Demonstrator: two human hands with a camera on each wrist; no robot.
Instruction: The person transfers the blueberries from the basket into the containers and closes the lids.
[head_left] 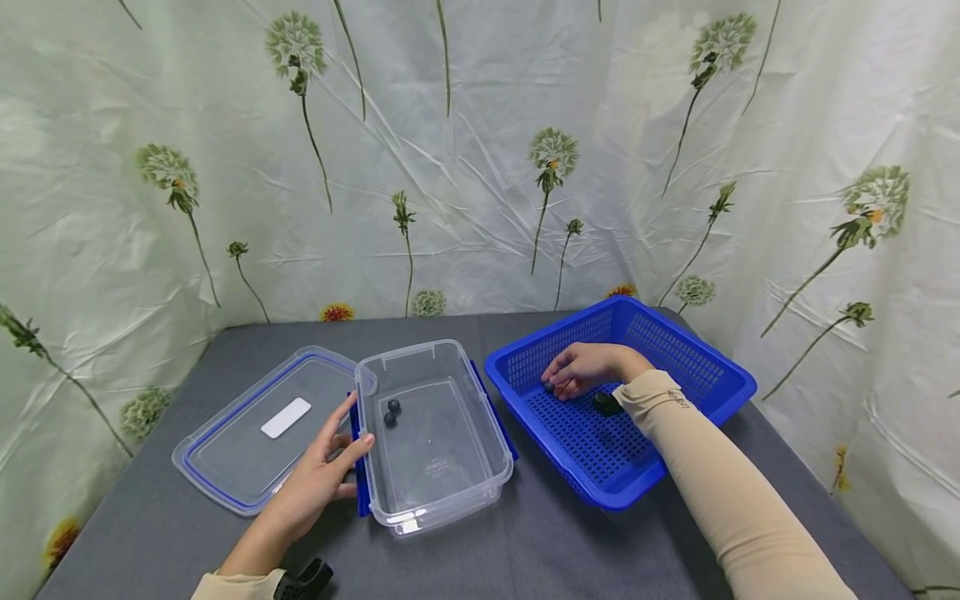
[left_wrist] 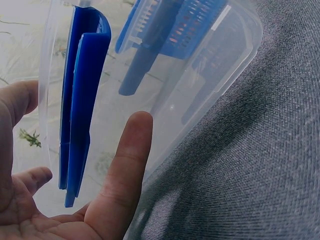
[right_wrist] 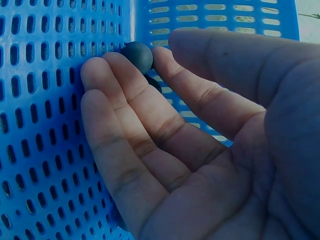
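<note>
A clear plastic container (head_left: 442,450) with blue side clips (left_wrist: 85,100) holds two blueberries (head_left: 391,412). My left hand (head_left: 322,471) rests against its left side, thumb at the rim and the other fingers, fairly straight, along the outer wall around the clip. My right hand (head_left: 592,367) reaches down into a blue perforated basket (head_left: 517,367). Its bent fingertips hold a dark round blueberry (right_wrist: 137,57) close to the basket's wall. Behind those fingers shows part of another blueberry (right_wrist: 154,84).
The container's clear lid (head_left: 225,467), with a blue seal and a white label (head_left: 286,417), lies flat on the left of the grey table (head_left: 540,550). A flower-printed curtain (head_left: 465,183) hangs behind the table and at both sides. The basket stands right of the container, close beside it.
</note>
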